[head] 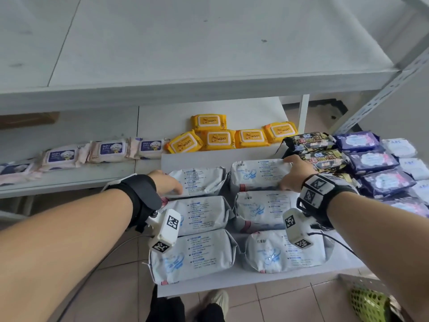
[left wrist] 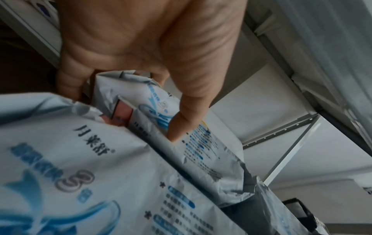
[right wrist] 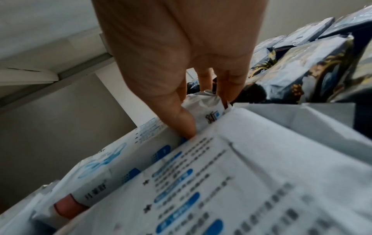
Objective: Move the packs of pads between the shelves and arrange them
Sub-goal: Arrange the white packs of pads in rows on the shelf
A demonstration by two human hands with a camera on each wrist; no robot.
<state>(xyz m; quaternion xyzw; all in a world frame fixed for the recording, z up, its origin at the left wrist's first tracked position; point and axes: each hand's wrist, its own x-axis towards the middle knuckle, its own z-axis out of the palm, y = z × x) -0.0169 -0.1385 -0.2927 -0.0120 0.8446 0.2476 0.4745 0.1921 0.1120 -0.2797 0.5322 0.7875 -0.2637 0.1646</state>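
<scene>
Several white packs of pads lie in two columns on a white shelf board point(head: 204, 155). My left hand point(head: 170, 182) grips the left end of the far-left pack point(head: 202, 180), thumb on top and fingers round its end. In the left wrist view my left hand point(left wrist: 122, 114) pinches that pack point(left wrist: 203, 147), with the second pack point(left wrist: 80, 174) close to the camera. My right hand point(head: 284, 173) grips the right end of the far-right pack point(head: 257, 174). In the right wrist view my right hand point(right wrist: 207, 115) holds this pack point(right wrist: 130, 152) by its crimped end.
Black patterned packs point(head: 322, 151) and dark blue packs point(head: 371, 159) crowd the right side against my right hand. Yellow wipes packs point(head: 220, 135) and baby wipes packs point(head: 109, 149) lie further back. An upper shelf point(head: 209, 54) overhangs. A green basket point(head: 369, 305) sits on the floor.
</scene>
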